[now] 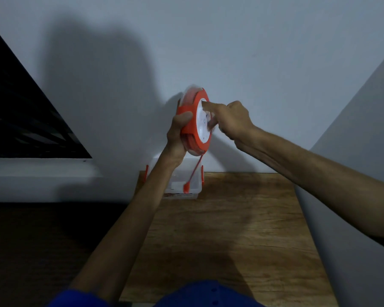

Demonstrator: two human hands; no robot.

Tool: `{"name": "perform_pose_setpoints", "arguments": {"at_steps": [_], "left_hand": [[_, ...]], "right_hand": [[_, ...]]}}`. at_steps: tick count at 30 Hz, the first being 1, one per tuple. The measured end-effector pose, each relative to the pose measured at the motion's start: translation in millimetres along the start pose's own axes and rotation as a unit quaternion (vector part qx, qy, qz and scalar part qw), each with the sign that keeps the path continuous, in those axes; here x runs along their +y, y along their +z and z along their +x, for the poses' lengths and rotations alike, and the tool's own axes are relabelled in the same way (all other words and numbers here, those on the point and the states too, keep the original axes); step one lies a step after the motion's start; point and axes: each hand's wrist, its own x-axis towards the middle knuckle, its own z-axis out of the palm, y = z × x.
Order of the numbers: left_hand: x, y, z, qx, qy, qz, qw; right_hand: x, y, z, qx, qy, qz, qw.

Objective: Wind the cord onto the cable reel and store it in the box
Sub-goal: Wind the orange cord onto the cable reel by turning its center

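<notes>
Two hands were up; your left hand point(177, 135) gripped the cable reel point(194, 120); your right hand point(231, 119) pinched its white middle; the cord point(194, 171) hung over the box point(182, 180) at the bench's point(231, 218) back edge.

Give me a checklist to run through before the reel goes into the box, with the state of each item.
1. Left hand grips the cable reel firmly: ok.
2. Right hand on the reel's white face, index finger set to turn it: ok.
3. Cord fully wound: not ok, a tail hangs down with its plug dangling.
4. Box within reach on the wooden table: ok.
5. Box lid off: cannot tell.
</notes>
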Motion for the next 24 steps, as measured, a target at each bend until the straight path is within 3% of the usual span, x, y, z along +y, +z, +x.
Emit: {"name": "perform_pose_setpoints", "arguments": {"at_steps": [4,7,9,11,13,16,18,20,24], "left_hand": [[-9.6,-9.4,-3.2,-0.053,0.007,0.016,0.998],[-11.8,-16.3,-4.0,-0.085,0.015,0.017,0.996],[-10.7,-15.5,-4.5,-0.096,0.003,-0.008,0.995],[-11.9,-14.5,-3.2,-0.079,-0.015,-0.051,0.995],[-12.9,-16.6,-2.8,-0.042,-0.010,-0.091,0.995],[-10.2,-17.6,-3.3,-0.031,-0.004,-0.117,0.993],[-9.9,-16.3,-3.8,-0.004,-0.012,-0.113,0.994],[-13.2,-16.0,-3.3,0.013,-0.009,-0.108,0.994],[-16.2,-23.3,-0.4,0.010,-0.007,-0.099,0.995]], "right_hand": [[-3.1,0.6,-1.2,-0.111,0.091,0.007,0.990],[-2.1,-3.9,-4.2,-0.170,0.093,0.008,0.981],[-1.5,-6.9,-4.8,-0.160,0.042,-0.022,0.986],[3.0,-8.7,-4.7,-0.072,-0.086,-0.145,0.983],[9.9,-10.4,-6.3,0.032,-0.223,-0.264,0.938],[20.5,-10.4,-20.7,-0.022,-0.353,-0.271,0.895],[26.3,-10.5,-25.4,-0.060,-0.361,-0.280,0.887],[26.3,-12.3,-24.6,-0.078,-0.336,-0.248,0.905],[26.8,-4.7,-27.9,-0.064,-0.346,-0.222,0.909]]}}
